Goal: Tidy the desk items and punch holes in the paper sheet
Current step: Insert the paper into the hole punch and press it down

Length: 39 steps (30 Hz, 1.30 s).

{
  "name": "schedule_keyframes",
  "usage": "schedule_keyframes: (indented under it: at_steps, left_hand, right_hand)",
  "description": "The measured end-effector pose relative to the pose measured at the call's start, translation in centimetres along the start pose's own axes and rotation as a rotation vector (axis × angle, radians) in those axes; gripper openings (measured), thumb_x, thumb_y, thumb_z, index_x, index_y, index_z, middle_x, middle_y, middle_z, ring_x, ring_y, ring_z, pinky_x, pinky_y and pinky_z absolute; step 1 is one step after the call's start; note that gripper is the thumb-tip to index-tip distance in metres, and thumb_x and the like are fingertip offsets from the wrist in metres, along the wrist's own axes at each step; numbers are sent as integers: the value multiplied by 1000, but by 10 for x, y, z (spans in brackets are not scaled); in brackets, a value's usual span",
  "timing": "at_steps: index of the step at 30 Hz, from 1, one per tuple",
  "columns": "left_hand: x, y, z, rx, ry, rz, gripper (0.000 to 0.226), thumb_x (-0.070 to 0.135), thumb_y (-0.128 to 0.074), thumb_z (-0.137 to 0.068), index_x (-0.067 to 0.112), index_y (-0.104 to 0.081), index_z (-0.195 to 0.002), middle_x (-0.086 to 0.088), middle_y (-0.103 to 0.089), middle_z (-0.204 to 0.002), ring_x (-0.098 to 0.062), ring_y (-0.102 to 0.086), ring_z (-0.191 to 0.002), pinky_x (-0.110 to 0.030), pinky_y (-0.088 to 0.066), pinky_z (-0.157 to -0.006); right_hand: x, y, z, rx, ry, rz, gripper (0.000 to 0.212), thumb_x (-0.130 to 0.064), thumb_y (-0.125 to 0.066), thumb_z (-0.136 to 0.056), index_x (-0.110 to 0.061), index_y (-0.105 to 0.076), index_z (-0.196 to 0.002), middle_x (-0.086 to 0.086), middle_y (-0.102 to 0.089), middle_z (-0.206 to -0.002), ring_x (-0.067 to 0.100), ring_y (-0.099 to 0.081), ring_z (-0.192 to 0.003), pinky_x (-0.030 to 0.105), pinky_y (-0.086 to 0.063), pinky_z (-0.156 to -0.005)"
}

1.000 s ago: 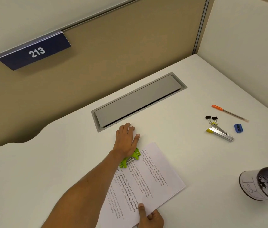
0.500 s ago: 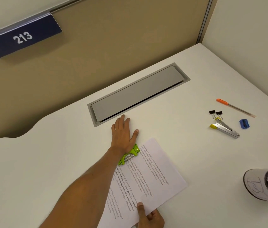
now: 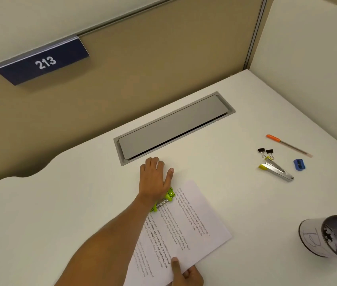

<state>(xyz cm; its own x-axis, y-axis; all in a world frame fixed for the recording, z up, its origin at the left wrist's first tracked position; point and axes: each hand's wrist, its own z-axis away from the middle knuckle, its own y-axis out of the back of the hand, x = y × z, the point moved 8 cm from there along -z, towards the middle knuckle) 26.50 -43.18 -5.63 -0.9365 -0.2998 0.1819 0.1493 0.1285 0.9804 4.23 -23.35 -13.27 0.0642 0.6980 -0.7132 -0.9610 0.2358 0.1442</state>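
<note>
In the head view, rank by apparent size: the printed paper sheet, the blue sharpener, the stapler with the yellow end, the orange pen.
1. Printed paper sheet, largest by far.
2. Stapler with the yellow end and orange pen: similar length, the stapler thicker, so too close to rank.
3. Blue sharpener, smallest.

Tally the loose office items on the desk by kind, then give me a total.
Paper sheet: 1
Green hole punch: 1
Binder clips: 2
Stapler: 1
Orange pen: 1
Blue sharpener: 1
Mesh cup: 1
Total: 8

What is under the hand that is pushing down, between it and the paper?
In the head view, a green hole punch sits under the left hand, its slot over the top edge of the paper sheet. The right hand pinches the near edge.
</note>
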Motion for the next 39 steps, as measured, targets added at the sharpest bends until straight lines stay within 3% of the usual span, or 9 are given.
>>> schedule_keyframes:
  at_steps: [4, 9, 14, 16, 19, 21, 30, 36, 39]
  left_hand:
    - [11, 7, 10, -83, -6, -8, 59, 54, -22, -97, 12, -64, -93, -2, -64, -96, -24, -53, -100, -38, -44, -81]
    - [1, 17, 31, -174, 62, 218, 43, 51, -59, -90, 16, -60, -114, 1, -61, -114, -19, -51, -110, -36, -44, -91]
    - [-14, 27, 51, -384, 11, 146, 54, 47, -71, -80, 24, -57, -126, 8, -64, -118, -15, -54, -110, -34, -46, -91]
    - [-16, 29, 55, -398, 12, 115, 39, 38, -69, -83, 25, -63, -120, 6, -69, -112, -17, -59, -105, -33, -48, -86]
    - [-11, 30, 59, -382, 38, 133, 24, 24, -66, -87, 20, -69, -110, -2, -74, -101, -23, -64, -95, -35, -51, -79]
    - [-9, 30, 62, -345, 77, 166, 22, 19, -66, -87, 16, -70, -109, -7, -74, -99, -26, -64, -94, -38, -54, -80]
    - [-10, 29, 68, -218, 178, 242, 33, 10, -66, -87, 14, -69, -120, -11, -73, -112, -31, -61, -107, -38, -50, -90]
    - [-19, 25, 70, -325, 227, 211, 52, 28, -73, -85, 24, -57, -134, -5, -66, -127, -25, -59, -115, -38, -50, -95]
    - [-31, 35, 87, -252, 320, 321, 65, 35, -74, -84, 22, -47, -142, -4, -59, -136, -25, -55, -124, -43, -47, -103]
  right_hand:
    - [-9, 0, 4, -75, -14, 47, 9, 3, -76, -77, -5, -77, -78, -2, -60, -40, 0, -45, -27, 10, -37, -35]
    - [-22, -1, 10, -87, 0, 6, 12, 12, -72, -77, 7, -75, -88, 19, -72, -64, 23, -62, -49, 12, -45, -40]
    - [-24, -1, 17, -67, -35, -58, 16, 15, -71, -76, 12, -73, -92, 21, -74, -74, 23, -66, -57, 8, -45, -40]
    - [-21, 0, 17, -48, -63, -67, 17, 14, -72, -76, 10, -73, -93, 20, -74, -75, 24, -68, -61, 12, -51, -46]
    - [-15, 1, 19, -56, -109, -45, 13, 6, -75, -79, 0, -75, -90, 13, -74, -70, 28, -70, -65, 42, -62, -70]
    - [-12, 3, 20, -61, -129, -9, 9, 0, -77, -79, -4, -76, -87, 11, -73, -65, 29, -70, -65, 52, -60, -76]
    - [3, 15, 24, -22, -124, -20, 8, -3, -79, -78, -7, -75, -83, 7, -72, -62, 30, -69, -65, 54, -59, -77]
    - [18, 33, 26, -39, -107, -68, 10, 9, -75, -77, 7, -74, -86, 11, -73, -65, 29, -69, -63, 51, -60, -74]
    - [22, 39, 24, -59, -108, -48, 9, 9, -76, -77, 8, -74, -86, 17, -73, -69, 30, -69, -63, 52, -59, -76]
